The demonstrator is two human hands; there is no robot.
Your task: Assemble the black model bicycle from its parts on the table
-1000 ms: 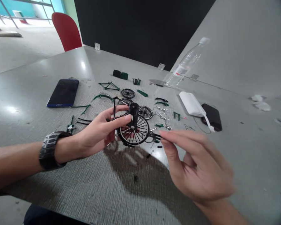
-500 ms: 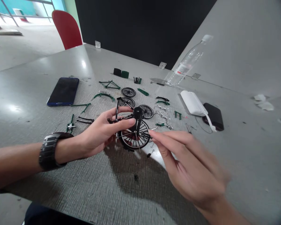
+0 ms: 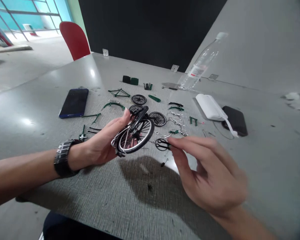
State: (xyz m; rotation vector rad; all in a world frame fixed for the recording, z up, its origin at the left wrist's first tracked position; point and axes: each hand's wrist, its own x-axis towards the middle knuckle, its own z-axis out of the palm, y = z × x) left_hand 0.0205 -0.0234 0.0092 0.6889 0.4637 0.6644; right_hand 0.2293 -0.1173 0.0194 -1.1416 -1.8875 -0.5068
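Observation:
My left hand (image 3: pixel 107 135) is wrapped round a black miniature bicycle (image 3: pixel 135 135), tilted so that a spoked wheel with a silver rim faces me. The thumb points up beside its frame; the fingers behind are partly hidden. To the right, my right hand (image 3: pixel 202 170) pinches a small black part with looped ends (image 3: pixel 162 144) between thumb and fingertips, apart from the bicycle. Beyond the hands lie loose spoked wheels (image 3: pixel 158 119), a green bicycle frame (image 3: pixel 119 93), a green mudguard (image 3: pixel 114 105) and a green fork-shaped piece (image 3: pixel 193 120).
On the grey table (image 3: pixel 110 200) a phone (image 3: pixel 74 103) lies left. A clear bottle (image 3: pixel 200 65) stands at the back right, near a white case (image 3: pixel 210 107) and a black flat object (image 3: pixel 236 120). A dark panel (image 3: pixel 150 30) closes off the back; a red chair (image 3: pixel 74 40) stands beyond.
The miniature bicycle has been turned and tilted in my left hand. My right hand has drawn away to the right, and the black looped part now shows clear of the wheel.

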